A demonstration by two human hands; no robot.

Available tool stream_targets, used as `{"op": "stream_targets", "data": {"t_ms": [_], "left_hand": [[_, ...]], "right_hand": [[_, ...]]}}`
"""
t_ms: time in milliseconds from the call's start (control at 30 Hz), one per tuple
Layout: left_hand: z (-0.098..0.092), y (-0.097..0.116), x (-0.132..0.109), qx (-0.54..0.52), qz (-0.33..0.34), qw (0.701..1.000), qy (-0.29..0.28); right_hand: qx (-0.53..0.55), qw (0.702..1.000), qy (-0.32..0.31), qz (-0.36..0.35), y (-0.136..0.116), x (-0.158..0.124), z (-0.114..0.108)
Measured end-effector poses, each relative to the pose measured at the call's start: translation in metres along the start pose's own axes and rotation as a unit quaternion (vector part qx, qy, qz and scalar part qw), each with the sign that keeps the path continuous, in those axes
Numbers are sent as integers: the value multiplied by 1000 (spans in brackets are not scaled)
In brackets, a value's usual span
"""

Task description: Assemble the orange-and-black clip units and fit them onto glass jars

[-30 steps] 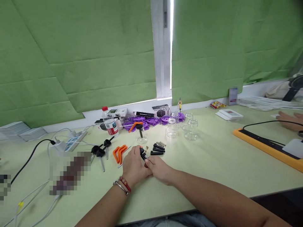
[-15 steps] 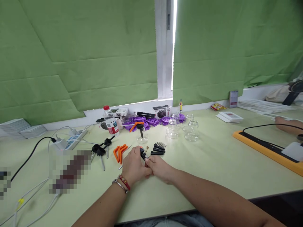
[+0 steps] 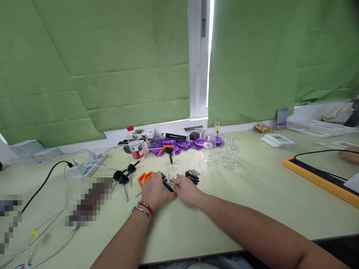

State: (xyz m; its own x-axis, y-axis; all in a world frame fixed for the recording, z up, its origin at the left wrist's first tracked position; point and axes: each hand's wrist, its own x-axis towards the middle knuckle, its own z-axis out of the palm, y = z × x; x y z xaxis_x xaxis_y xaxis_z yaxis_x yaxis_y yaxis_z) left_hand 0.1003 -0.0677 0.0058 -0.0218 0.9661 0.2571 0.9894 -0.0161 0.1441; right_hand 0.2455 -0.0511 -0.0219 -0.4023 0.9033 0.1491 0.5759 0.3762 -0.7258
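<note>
Fingers of the left hand (image 3: 155, 191) are clasping a black part (image 3: 167, 184), probably steadying it beside the right hand (image 3: 185, 189), whose hold is unclear, black pieces (image 3: 193, 179) lying handily at its one o'clock.

Setting: small assembly workshop, judged by contents of one long table (image 3: 238, 216). Landmark: red-capped bottle (image 3: 137, 150). To its right: repeated purple discs (image 3: 183, 145), clear glass jars (image 3: 230, 163). In front of it: orange handles (image 3: 145, 176); in front and right: loose black parts (image 3: 193, 180), coil springs (image 3: 194, 172). Left: power strip (image 3: 94, 164). Far right: another person's hand (image 3: 350, 156). Green sheeting (image 3: 126, 67) covers the window beyond.
</note>
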Motion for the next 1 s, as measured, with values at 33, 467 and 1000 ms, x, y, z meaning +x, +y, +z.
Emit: {"op": "stream_targets", "data": {"t_ms": [33,467,1000], "left_hand": [[0,1,0,2,-2,1000,-1],[8,0,7,-6,-1,1000,-23],[11,1,15,23,8,998,-62]], "right_hand": [[1,1000,-3,-11,-2,0,2],[-46,998,25,-35,2,0,2],[-129,990,-1,-56,12,5,-2]]}}
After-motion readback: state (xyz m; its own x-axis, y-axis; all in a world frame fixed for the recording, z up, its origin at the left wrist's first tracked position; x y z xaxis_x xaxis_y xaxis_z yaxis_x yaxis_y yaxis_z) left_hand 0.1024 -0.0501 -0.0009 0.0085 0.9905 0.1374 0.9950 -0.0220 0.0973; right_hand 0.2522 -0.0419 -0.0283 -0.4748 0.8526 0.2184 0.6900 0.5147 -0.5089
